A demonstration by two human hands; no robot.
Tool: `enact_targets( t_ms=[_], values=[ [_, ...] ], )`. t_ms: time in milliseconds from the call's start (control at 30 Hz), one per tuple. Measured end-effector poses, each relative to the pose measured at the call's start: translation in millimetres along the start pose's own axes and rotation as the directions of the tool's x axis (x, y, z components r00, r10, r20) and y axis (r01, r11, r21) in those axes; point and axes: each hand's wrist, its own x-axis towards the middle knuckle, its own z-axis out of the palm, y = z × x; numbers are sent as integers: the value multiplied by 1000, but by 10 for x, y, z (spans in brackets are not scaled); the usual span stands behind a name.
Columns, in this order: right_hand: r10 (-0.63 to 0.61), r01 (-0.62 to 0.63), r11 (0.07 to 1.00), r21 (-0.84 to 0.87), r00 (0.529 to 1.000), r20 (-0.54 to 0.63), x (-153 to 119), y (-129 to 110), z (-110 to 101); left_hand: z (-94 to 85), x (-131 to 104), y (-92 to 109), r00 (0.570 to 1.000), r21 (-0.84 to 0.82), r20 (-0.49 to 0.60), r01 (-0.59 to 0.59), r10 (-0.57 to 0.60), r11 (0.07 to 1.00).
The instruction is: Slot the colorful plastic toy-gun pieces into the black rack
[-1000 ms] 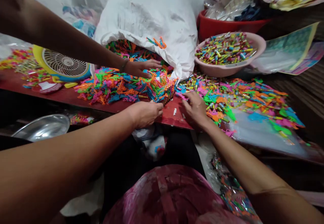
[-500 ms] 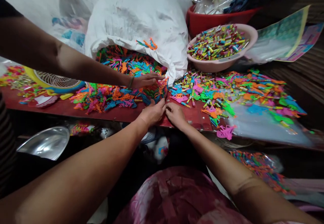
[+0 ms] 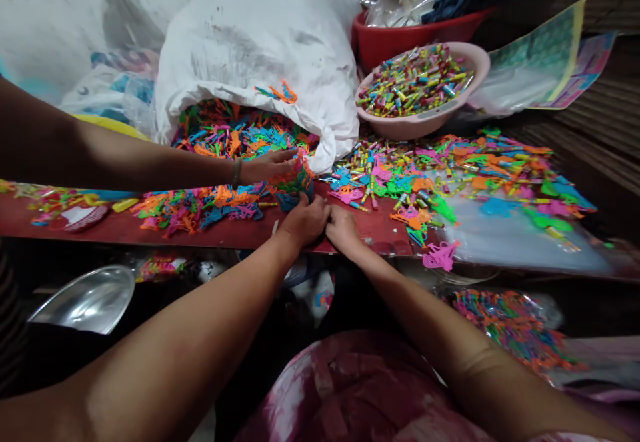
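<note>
My left hand [image 3: 306,221] is closed at the red table's front edge, against the near end of a clear bag packed with colourful plastic pieces [image 3: 300,181]. Touching it on the right, my right hand [image 3: 343,227] has its fingers curled together. What either hand pinches is too small or hidden to make out. Another person's hand [image 3: 267,166], with a band at the wrist, lies flat over the packed pieces from the left. Loose colourful plastic pieces [image 3: 187,209] are heaped left of my hands, and more [image 3: 405,185] lie mixed with small striped tubes on the right.
A large white sack [image 3: 260,35] spills plastic pieces behind the hands. At the back right, a pink basin [image 3: 425,125] holds striped tubes before a red basin [image 3: 425,35]. Clear plastic sheets [image 3: 515,242] lie right. A metal scoop [image 3: 90,302] is below the table, left.
The view has shifted slightly. My left hand has drawn in its fingers and moved down off the packed bag, closer against my right hand. The other person's hand still rests on the pieces.
</note>
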Motion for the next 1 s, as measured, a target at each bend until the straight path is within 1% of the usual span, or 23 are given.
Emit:
enact_targets(
  t_ms=[100, 167, 233, 300, 367, 433, 500, 633, 700, 767, 833, 900, 1000],
  values=[
    [-13, 13, 998, 56, 1000, 1, -3, -6, -12, 37, -110, 24, 996, 58, -31, -81, 83, 995],
    [-25, 25, 996, 87, 1000, 10, 3, -8, -20, 86, -237, 22, 987, 85, -55, -145, 150, 986],
    [-23, 21, 995, 97, 1000, 21, 13, -13, -30, 155, -378, -4, 981, 88, -76, -171, 177, 981],
    [-14, 11, 996, 93, 999, 31, 20, -24, -44, 233, -496, -58, 979, 86, -91, -173, 181, 981],
    [-8, 4, 996, 89, 999, 42, 19, -43, -64, 304, -564, -138, 972, 100, -103, -200, 210, 975],
    [-9, 4, 994, 105, 999, 46, 12, -65, -85, 351, -581, -231, 959, 102, -113, -250, 261, 963],
    [-12, 6, 991, 134, 999, 41, 4, -83, -98, 372, -566, -315, 955, 59, -114, -267, 272, 962],
    [-9, 5, 990, 143, 1000, 25, 1, -84, -93, 397, -533, -413, 974, -132, -65, -225, 218, 965],
    [-8, 5, 990, 139, 1000, 17, 5, -74, -84, 427, -532, -426, 984, -238, -27, -178, 177, 955],
    [-7, 5, 988, 152, 1000, 12, 10, -64, -80, 467, -535, -421, 993, -309, -4, -114, 119, 944],
    [-10, 8, 984, 176, 1000, 11, 12, -60, -84, 507, -529, -394, 998, -333, -17, -57, 54, 941],
    [-14, 11, 981, 193, 1000, 14, 12, -61, -91, 529, -502, -344, 999, -324, -52, -25, 9, 946],
    [-9, 5, 980, 199, 1000, 24, 7, -62, -87, 495, -433, -235, 992, -298, -117, 14, -51, 955]
  ],
)
